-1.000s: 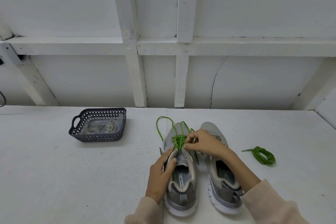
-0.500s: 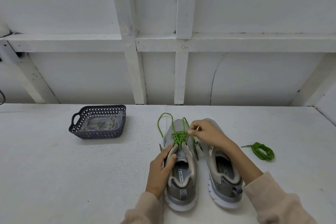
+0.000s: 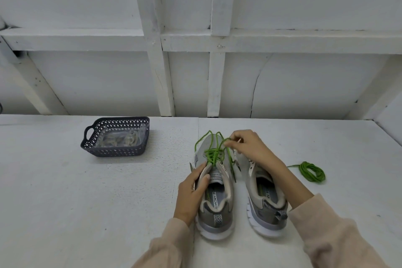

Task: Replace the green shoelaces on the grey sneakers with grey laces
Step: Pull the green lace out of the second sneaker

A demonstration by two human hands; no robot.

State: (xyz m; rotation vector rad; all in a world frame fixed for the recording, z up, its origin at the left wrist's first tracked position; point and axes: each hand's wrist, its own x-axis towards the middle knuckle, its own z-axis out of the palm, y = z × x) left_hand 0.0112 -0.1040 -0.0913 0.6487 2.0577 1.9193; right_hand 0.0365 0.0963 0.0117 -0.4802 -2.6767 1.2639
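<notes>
Right hand (image 3: 250, 148): fingertips curled, pinching a strand of the green lace (image 3: 214, 153) over the toe end of the left sneaker (image 3: 217, 204). The lace is loosened, with loops standing up off the eyelets. Left hand (image 3: 191, 191) grips that sneaker's left side by the collar, thumb hooked over the edge next to the tongue. Right sneaker (image 3: 264, 202) sits just beside it, parallel, heels toward the person. Coiled green lace (image 3: 312, 171) lies on the table (image 3: 87, 202), right of the pair. Dark basket (image 3: 115, 154) is well apart to the left and holds pale laces (image 3: 118, 140).
</notes>
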